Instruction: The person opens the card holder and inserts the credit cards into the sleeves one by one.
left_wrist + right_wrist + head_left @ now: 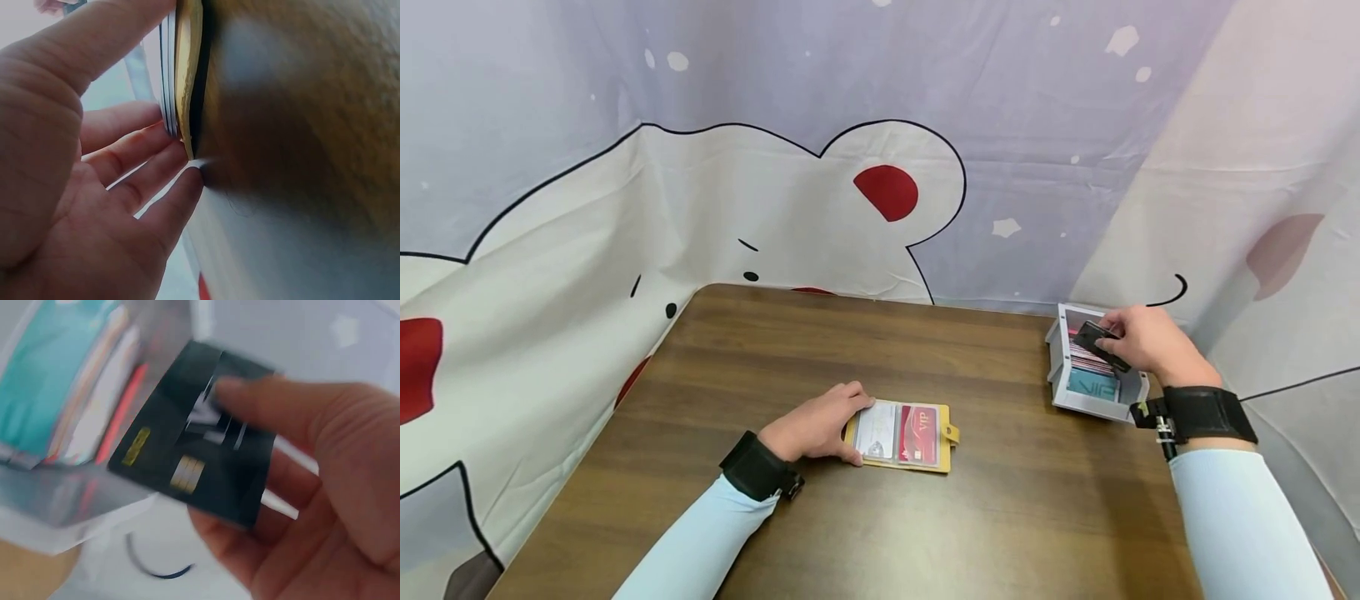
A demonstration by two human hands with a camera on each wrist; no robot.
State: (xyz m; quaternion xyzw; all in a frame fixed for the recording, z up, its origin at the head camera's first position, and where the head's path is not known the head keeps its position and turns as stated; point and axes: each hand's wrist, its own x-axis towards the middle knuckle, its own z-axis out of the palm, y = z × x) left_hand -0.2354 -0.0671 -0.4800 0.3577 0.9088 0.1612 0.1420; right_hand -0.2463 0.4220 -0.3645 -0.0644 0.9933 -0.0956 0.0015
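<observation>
A yellow card holder (944, 450) lies unfolded on the table, a white card (876, 430) in its left pocket and a red VIP card (919, 435) in its right. My left hand (820, 423) grips its left end, thumb at the near corner, fingers at the far one. In the left wrist view, that hand (94, 162) spans the holder's layered edge (187, 81). At the right, my right hand (1146, 340) pinches a black chip card (169, 444) between thumb and fingers, above a light grey box (1056, 367) of upright cards.
Inside the box stand several cards, with a teal card (1093, 384) at the near end. The wooden table (760, 350) meets a printed cloth (1000, 167) along its back and left sides. A yellow snap tab (952, 433) sticks out from the holder's right side.
</observation>
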